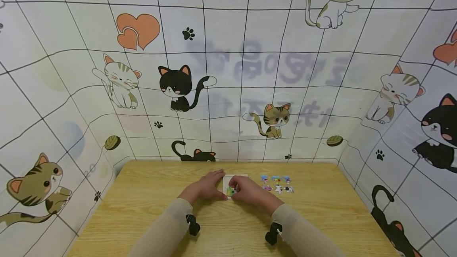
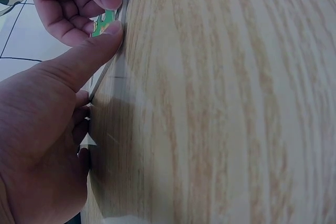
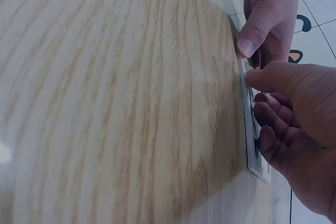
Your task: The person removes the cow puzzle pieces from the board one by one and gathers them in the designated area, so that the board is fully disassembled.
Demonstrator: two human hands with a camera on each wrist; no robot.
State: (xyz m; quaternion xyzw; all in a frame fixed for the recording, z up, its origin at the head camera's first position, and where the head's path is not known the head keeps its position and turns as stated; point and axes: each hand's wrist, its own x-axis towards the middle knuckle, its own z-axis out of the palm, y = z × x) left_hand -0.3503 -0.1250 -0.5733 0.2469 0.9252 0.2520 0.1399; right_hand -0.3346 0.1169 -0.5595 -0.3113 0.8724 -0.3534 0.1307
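Note:
A small pale puzzle tray (image 1: pixel 242 175) lies flat on the wooden table, with green puzzle pieces (image 1: pixel 229 192) at its near left corner. My left hand (image 1: pixel 206 186) holds the tray along its left side, thumb at the near corner and fingers toward the far one. In the left wrist view its thumb (image 2: pixel 107 38) rests beside a green puzzle piece (image 2: pixel 103 22). My right hand (image 1: pixel 246 190) reaches over the tray, fingers curled, and pinches a puzzle piece near that corner. The right fingers (image 3: pixel 270 116) hide much of the tray, and the pinched piece is mostly covered.
Several loose puzzle pieces (image 1: pixel 278 188) lie in two rows on the table (image 1: pixel 314 209), right of the tray. A white cloth wall (image 1: pixel 228 90) printed with cats and grid lines stands around the back and sides of the table.

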